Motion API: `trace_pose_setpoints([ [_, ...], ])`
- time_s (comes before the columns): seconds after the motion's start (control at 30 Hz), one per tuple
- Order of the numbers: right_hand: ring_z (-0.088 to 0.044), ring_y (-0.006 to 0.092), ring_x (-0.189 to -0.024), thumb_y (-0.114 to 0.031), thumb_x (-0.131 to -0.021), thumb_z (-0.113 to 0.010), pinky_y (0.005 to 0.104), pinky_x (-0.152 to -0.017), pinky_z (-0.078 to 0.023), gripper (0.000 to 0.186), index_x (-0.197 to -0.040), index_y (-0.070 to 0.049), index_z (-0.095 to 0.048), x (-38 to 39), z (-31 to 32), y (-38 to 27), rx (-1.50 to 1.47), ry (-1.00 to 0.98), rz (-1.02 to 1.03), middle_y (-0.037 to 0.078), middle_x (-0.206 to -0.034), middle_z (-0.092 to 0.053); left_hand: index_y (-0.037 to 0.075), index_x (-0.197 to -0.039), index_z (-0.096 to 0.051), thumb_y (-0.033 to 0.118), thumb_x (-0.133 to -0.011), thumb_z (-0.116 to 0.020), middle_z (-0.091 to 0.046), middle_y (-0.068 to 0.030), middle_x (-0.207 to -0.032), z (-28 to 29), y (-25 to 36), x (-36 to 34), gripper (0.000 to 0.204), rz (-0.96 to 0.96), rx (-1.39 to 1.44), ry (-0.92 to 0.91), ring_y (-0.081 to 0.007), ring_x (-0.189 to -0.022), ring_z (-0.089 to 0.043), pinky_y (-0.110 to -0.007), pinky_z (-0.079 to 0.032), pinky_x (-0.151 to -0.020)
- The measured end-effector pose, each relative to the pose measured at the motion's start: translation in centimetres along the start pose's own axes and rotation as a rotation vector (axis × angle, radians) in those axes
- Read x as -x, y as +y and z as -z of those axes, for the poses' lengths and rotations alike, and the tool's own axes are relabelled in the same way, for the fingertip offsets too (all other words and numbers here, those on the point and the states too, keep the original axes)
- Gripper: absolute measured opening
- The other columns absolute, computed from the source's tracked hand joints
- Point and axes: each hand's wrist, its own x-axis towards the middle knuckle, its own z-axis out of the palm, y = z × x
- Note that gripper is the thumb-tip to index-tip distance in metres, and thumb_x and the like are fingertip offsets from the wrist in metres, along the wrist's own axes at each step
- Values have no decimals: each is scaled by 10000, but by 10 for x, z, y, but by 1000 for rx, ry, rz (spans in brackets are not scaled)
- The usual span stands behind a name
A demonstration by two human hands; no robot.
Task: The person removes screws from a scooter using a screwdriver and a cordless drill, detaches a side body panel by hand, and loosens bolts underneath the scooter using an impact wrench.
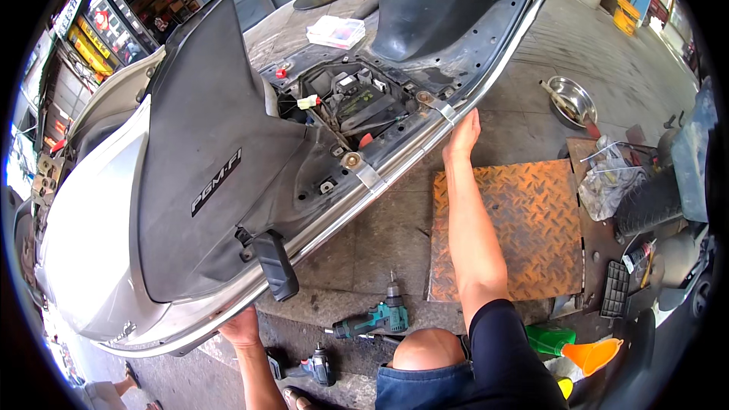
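- The left hand [241, 328] reaches under the lower edge of the silver-and-black scooter body [216, 159]; its fingers are hidden, so whether it grips or merely supports cannot be told.
- Just right of that forearm, a grey-and-black cordless driver [315, 368] lies on the ground, with a teal-and-black cordless drill [387, 317] beyond it. A foot shifted in a hurry could catch either tool and upset the person's balance.
- The scooter body spans the left and centre of the view, slanting up to the right. A black rubber footpeg [275, 266] juts from its near side and could snag a sleeve or forearm.
- The right hand [465, 137] is up against the long polished chrome rail [425, 153] on that side, fingers partly hidden; how firmly it is closed cannot be told. Smooth metal could let it slip, and uneven push from the two hands could twist the body.
- Right of the rail, a rust-orange diamond-plate steel sheet [509, 235] lies flat; its edge could trip a step sideways.
- Further in, a white plug connector [308, 102] sits at the open floorboard recess, where a tug could strain its wiring.
- Beyond, a clear plastic box [336, 32] rests loose on the floorboard; tilting could slide it off.
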Motion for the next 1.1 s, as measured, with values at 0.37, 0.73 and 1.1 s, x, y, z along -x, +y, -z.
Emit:
trace_pose_setpoints([
  [0.37, -612, 155, -854, -127, -966, -495, 294, -740, -513, 203, -1147, -57, -553, 23, -10, -12, -168, 41, -8, 48, -981, -632, 37, -1370, -460, 421, -928, -516, -455, -133, -1426, 16, 4, -12, 588, 60, -1366, -11, -271, -1318, -417, -415, -269, -1143],
  [0.73, -582, 114, -893, -156, -980, -417, 281, -813, -460, 156, -1028, -99, -554, -6, 18, -9, -138, -203, -85, 3, -959, -623, 91, -1056, -713, 280, -849, -675, -717, -83, -1035, 25, 7, -9, 283, -328, -2024, 119, -233, -970, -676, -359, -508, -850],
  [1.1, -560, 90, -850, -361, -1011, -467, 279, -792, -443, 277, -1083, -116, -574, 3, 18, -5, -150, -117, -132, -27, -928, -606, 54, -1365, -469, 390, -963, -451, -508, -141, -1382, 33, 18, -12, 525, 116, -2517, 77, -314, -1273, -467, -401, -352, -1082],
])
